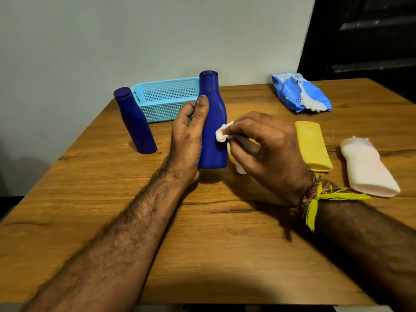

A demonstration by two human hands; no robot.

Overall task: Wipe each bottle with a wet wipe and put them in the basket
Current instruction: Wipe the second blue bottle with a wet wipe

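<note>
My left hand (188,134) grips the upright blue bottle (212,122) on the table (202,244), before the basket (164,97). My right hand (267,149) pinches a wipe (222,134) against it. No label shows; the wipe pack's (299,93) print is unreadable.

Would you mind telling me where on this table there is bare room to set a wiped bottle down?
The widest bare wood lies near the front edge, between the two forearms. A smaller patch sits between the basket and the wipes pack. The right side is crowded: the yellow bottle and white bottle lie close together beside the right hand.
</note>
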